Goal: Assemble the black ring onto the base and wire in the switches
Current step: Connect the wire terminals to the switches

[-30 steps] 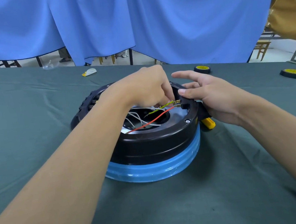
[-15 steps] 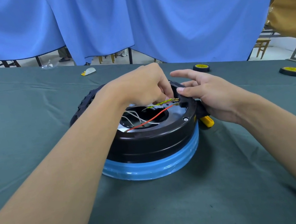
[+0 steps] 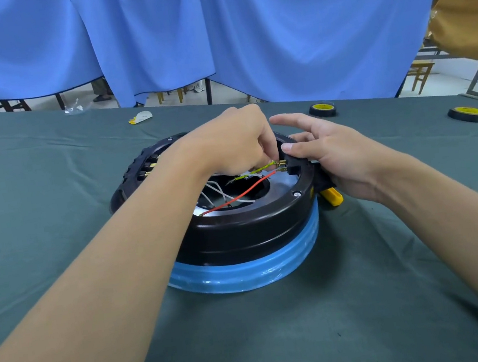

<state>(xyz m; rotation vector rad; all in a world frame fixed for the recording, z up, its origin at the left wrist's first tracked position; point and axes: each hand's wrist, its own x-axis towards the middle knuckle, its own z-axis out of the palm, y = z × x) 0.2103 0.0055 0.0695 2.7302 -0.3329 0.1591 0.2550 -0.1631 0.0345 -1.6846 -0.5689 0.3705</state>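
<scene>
The black ring [image 3: 248, 234] sits on the blue-wrapped round base [image 3: 250, 273] in the middle of the green table. My left hand [image 3: 236, 144] reaches over the ring's opening and pinches a yellow-green wire [image 3: 263, 167] whose brass end meets a black switch [image 3: 295, 166] on the ring's right rim. A red wire [image 3: 242, 194] runs to the same switch, and white wires lie inside the opening. My right hand [image 3: 334, 153] grips the switch and rim from outside, thumb on top. Two more switches [image 3: 147, 167] sit in the left rim.
A yellow-handled part [image 3: 331, 196] pokes out under my right hand. Small black-and-yellow wheels [image 3: 322, 109] [image 3: 467, 113] lie at the far right. A white-yellow scrap [image 3: 139, 117] and a clear bag [image 3: 74, 108] rest near the far edge. Blue curtains hang behind.
My left hand has kept pressing the yellow-green wire end toward the switch; both hands and the ring sit almost where they were, with only a slight shift of view.
</scene>
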